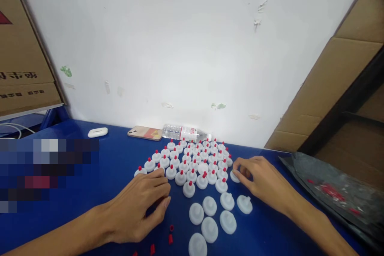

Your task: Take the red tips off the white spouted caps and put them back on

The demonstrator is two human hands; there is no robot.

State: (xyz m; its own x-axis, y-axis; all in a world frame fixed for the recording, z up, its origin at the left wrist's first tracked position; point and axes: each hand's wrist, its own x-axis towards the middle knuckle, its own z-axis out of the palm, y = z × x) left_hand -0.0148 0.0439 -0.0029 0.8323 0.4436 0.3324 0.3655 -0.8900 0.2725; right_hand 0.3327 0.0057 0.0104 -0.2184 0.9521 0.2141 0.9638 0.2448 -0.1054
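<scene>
My right hand (259,178) has its thumb and fingers closed on a white round cap (235,177) at the right edge of the group. My left hand (141,206) is curled, knuckles up, at the group's lower left; whatever its fingers may hold is hidden. Between and beyond the hands stand many white caps with red tips on their spouts, such as one nearby (189,190). Several white caps without red tips, such as one in front (209,230), lie closer to me. A few small red tips (171,239) lie loose below my left hand.
Against the white wall lie a clear plastic bottle (187,133), a phone (145,133) and a white case (97,132). At right, a dark plastic bag (345,192) holds red pieces beside cardboard (327,76). Another cardboard box (27,48) stands at left. The table (81,184) is blue.
</scene>
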